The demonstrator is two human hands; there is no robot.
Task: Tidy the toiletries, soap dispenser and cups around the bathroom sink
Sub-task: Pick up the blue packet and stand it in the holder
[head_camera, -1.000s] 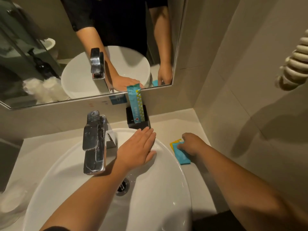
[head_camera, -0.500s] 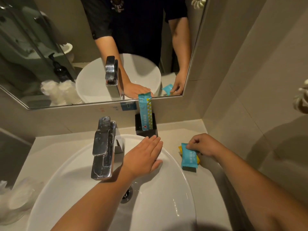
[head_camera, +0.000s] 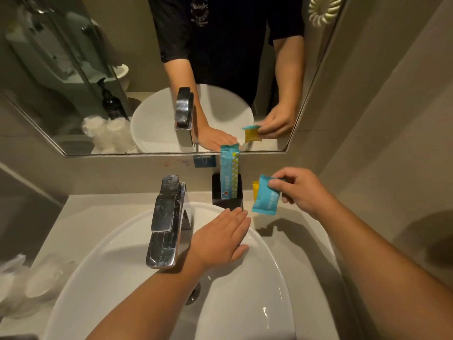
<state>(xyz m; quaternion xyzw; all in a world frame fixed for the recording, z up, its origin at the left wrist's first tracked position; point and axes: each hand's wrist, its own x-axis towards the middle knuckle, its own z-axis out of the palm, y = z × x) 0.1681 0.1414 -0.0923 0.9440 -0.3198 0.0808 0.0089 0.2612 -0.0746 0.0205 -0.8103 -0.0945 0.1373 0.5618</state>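
Observation:
My right hand (head_camera: pixel 297 190) pinches a blue toiletry packet (head_camera: pixel 264 198) with a yellow packet (head_camera: pixel 255 189) behind it, both lifted off the counter right of the black holder (head_camera: pixel 215 192). A tall blue-and-yellow sachet (head_camera: pixel 229 173) stands upright in that holder. My left hand (head_camera: pixel 220 239) lies flat, fingers straight, on the far rim of the white sink (head_camera: pixel 245 303). Plastic-wrapped cups (head_camera: pixel 27 283) sit blurred at the left edge of the counter. The dark soap dispenser (head_camera: pixel 111 104) shows only in the mirror.
A chrome tap (head_camera: pixel 166 222) stands at the back of the basin, left of my left hand. The beige counter (head_camera: pixel 301 231) ends at the tiled wall on the right. A mirror (head_camera: pixel 147 69) hangs above the counter.
My right hand has lifted the blue and yellow packets off the counter and brought them up toward the black holder. My left hand has stayed on the sink rim.

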